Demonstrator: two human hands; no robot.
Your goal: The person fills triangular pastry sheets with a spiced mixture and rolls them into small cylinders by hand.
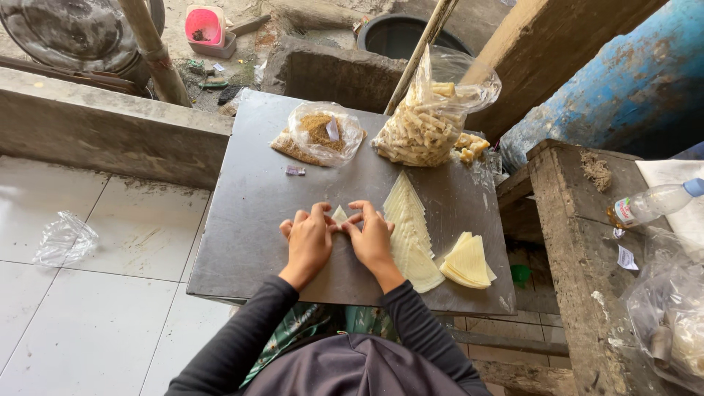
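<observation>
While your left hand (308, 242) and right hand (372, 236) lie side by side on the grey tabletop (249, 213), both press down on a small pale wrapper (339, 214) whose pointed tip shows between your fingertips. Your fingers are curled over it, thumbs close together, pinching and folding its edges; how much of the wrapper lies under your palms you cannot tell. Just right of your right hand, touching the wrist side, a long fanned row of triangular wrappers (408, 227) runs up the tabletop. Farther right, near the table edge, sits a smaller stack (467, 261) of the same pale sheets. At the far side of the tabletop, a clear bag of rolled pieces (429, 117) stands open, with a few loose rolls (471, 145) beside it. Left of that bag lies a flatter bag of brown filling (319, 133), and a tiny scrap (295, 170) rests near it. On the white floor tiles to your left lies a crumpled plastic bag (62, 238). A bottle (656, 200) lies on the rough bench to your right.
</observation>
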